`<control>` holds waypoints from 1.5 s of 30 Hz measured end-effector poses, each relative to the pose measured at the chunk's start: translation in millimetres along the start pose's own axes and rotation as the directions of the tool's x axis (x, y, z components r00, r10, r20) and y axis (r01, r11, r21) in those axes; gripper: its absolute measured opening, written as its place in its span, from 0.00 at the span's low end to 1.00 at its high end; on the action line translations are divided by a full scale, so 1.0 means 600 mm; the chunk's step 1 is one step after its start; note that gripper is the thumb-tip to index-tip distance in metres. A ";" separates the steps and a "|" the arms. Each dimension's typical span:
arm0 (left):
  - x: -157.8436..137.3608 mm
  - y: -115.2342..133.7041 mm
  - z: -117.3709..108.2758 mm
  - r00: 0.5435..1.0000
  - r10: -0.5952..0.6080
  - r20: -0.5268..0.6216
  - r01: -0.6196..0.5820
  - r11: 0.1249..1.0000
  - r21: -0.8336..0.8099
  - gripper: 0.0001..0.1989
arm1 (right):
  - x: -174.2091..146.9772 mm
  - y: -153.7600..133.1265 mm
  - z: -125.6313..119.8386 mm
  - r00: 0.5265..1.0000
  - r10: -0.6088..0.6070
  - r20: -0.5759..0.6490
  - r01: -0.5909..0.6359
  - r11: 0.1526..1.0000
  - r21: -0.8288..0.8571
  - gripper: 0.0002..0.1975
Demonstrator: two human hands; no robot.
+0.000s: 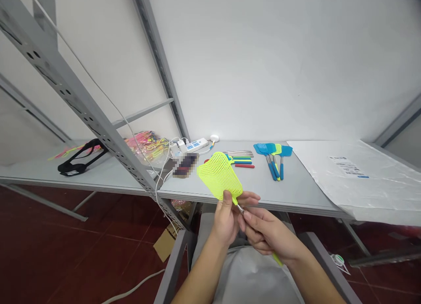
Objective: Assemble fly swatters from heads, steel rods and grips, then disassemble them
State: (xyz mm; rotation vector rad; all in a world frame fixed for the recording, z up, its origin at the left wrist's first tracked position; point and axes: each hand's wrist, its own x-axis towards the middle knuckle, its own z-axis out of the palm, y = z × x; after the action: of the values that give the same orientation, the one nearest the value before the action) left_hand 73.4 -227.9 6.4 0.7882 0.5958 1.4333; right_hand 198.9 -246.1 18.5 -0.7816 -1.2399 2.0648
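Note:
A yellow-green fly swatter (pixel 221 174) is held in front of me, its perforated head tilted up to the left. My left hand (pixel 226 218) grips the base of that head, the thumb lying on its lower edge. Just behind, my right hand (pixel 268 231) is closed round the metal shaft and handle; the handle's yellow-green end sticks out below the palm. Beyond the hands on the table lie several finished-looking swatters (pixel 272 159), mostly blue with one yellow-green head. Metal rods (pixel 241 154), coloured handles (pixel 241 160) and a red handle (pixel 244 166) lie behind the held swatter's head.
A white power strip (pixel 197 144) with plugs and cables stands by the metal shelf post (pixel 98 119). To its left are bagged colourful pieces (pixel 148 144) and a black strap (pixel 82 157). White plastic sheeting (pixel 355 177) covers the table's right side. Cardboard (pixel 166 242) lies on the floor.

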 end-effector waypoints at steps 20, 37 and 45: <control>0.022 0.006 0.003 0.948 0.135 -0.287 -0.163 0.984 -0.078 0.22 | 0.014 0.007 0.004 0.902 -0.372 -0.219 0.037 0.572 -0.819 0.17; 0.007 -0.028 -0.012 0.982 0.171 0.080 -0.184 0.962 0.201 0.14 | 0.008 0.000 -0.014 0.750 -0.646 -0.142 0.014 0.230 -0.973 0.11; 0.007 0.004 -0.007 0.936 0.349 -0.052 -0.341 0.933 0.117 0.14 | -0.015 -0.023 -0.030 0.779 -0.626 -0.033 -0.050 -0.008 -0.999 0.12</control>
State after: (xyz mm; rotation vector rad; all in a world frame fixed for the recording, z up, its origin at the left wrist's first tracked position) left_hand 69.2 -223.6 5.9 0.9639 0.6136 1.7703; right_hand 220.5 -237.4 25.3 -1.3067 -2.1987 0.1532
